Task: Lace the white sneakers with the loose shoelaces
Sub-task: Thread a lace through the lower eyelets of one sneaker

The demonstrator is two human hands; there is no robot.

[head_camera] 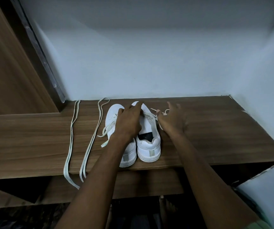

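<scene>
Sneakers [142, 142] show no readable branding; left hand [129, 119] rests flat, right hand's [172, 119] grip wide.

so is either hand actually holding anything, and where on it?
Left hand rests on the sneakers near the tongues; no clear grip. Right hand is spread open by a lace end; whether it pinches it cannot be told.

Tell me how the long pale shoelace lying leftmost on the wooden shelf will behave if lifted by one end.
The long pale shoelace probably hangs limp: it lies flat, doubled, its loop drooping over the wooden shelf edge. It looks thin, so likely very light. It may slide off, since part already overhangs.
</scene>
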